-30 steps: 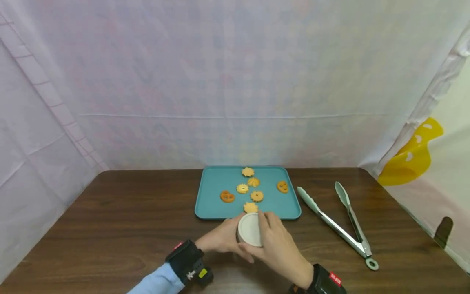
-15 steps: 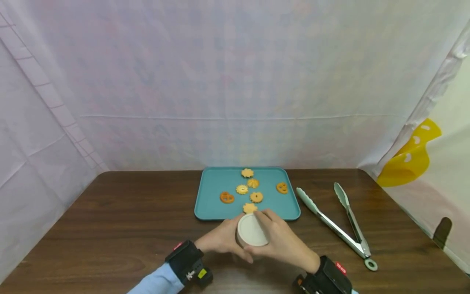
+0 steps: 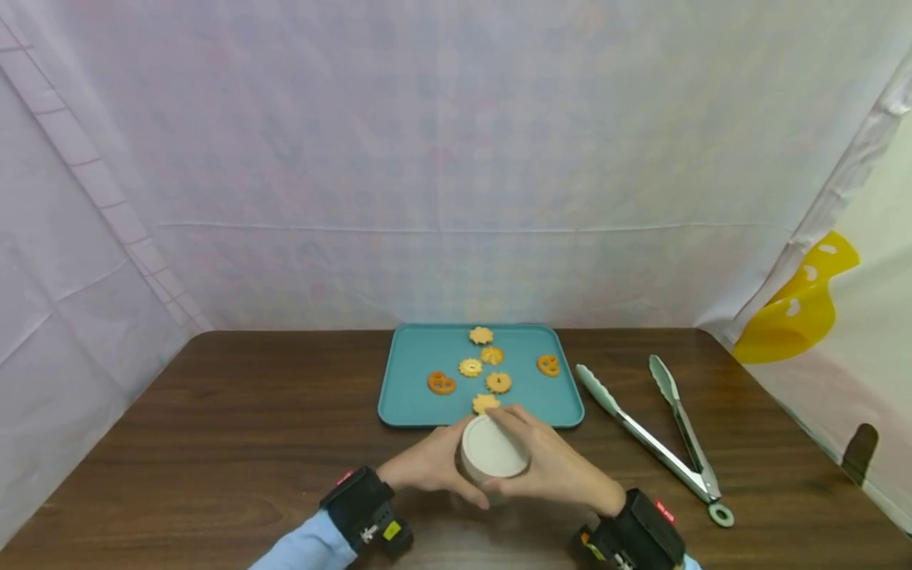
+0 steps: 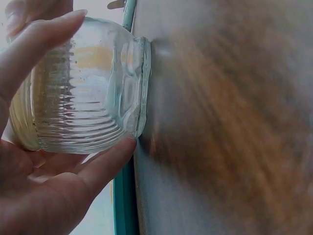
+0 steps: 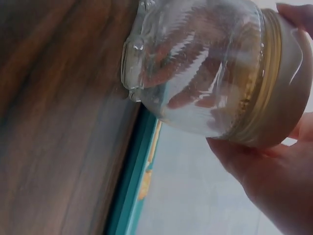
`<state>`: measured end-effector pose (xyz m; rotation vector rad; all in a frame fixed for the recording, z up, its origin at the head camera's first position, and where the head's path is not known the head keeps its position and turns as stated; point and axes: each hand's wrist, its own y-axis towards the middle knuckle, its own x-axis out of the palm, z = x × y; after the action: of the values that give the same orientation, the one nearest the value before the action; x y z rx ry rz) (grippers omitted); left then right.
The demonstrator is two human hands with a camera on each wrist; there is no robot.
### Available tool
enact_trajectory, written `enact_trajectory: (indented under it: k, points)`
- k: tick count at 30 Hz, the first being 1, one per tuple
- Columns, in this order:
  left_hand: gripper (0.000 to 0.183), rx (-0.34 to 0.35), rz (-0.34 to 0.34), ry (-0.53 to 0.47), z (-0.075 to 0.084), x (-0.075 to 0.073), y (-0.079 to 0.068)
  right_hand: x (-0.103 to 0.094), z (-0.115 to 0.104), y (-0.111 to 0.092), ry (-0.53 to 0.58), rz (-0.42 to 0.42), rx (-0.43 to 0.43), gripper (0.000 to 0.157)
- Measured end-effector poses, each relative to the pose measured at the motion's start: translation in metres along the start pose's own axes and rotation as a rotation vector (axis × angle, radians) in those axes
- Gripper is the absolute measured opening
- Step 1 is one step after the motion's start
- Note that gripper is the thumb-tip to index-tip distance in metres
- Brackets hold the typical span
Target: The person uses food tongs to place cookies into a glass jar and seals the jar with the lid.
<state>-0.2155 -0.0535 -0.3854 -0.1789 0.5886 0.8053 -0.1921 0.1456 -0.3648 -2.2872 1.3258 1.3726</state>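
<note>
1. l. hand [image 3: 430, 461]: we see it curled round the glass jar [image 4: 85, 100], upright, base apparently on table [image 3: 249, 435], just nearer us than tray [image 3: 402, 400].
2. r. hand [image 3: 563, 469]: pinching lid [image 3: 493, 446] by opp. sides.
3. step, we judge: working lid, on jar now.
4. next, prob.: calls for steady l. hold, r. twisting.

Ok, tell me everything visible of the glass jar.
The clear, rounded glass jar has ribbed sides, a bumpy foot, a yellowish band near the top and a white lid on. It seems to rest upright on the wooden table before the teal tray. The left hand grips its body; the right hand its lidded end.
</note>
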Motion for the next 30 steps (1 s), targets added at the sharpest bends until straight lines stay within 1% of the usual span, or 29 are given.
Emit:
enact_trajectory:
  k: [2,4,9,11,15,18,22,25,30]
  points:
    - [0.088,-0.002,-0.003,-0.004,0.0,0.0,0.0,0.004,-0.004,-0.001,-0.03,0.032,0.013,0.079]
    - [0.088,-0.001,-0.006,-0.018,0.001,0.0,-0.001,0.009,-0.011,-0.002,-0.089,0.093,0.035,0.081]
    - [0.088,0.001,-0.006,-0.037,0.003,0.0,-0.001,0.02,-0.03,-0.003,-0.322,0.289,0.085,0.089]
    - [0.088,0.004,0.0,-0.026,0.003,0.0,-0.001,0.022,-0.035,-0.003,-0.378,0.321,0.106,0.089]
    - [0.088,0.01,0.004,-0.008,0.003,0.0,0.0,0.025,-0.039,-0.003,-0.425,0.322,0.114,0.085]
    - [0.089,0.008,0.004,-0.006,0.003,0.0,0.0,0.025,-0.036,-0.003,-0.447,0.332,0.086,0.081]
    - [0.088,-0.002,0.003,-0.016,0.003,0.0,0.0,0.024,-0.032,-0.001,-0.433,0.335,0.062,0.079]
    - [0.089,-0.004,0.002,-0.009,0.003,0.0,0.0,0.021,-0.028,0.0,-0.396,0.299,0.059,0.081]
    - [0.089,-0.015,-0.001,-0.003,0.004,-0.001,-0.001,0.014,-0.021,0.001,-0.295,0.191,0.049,0.078]
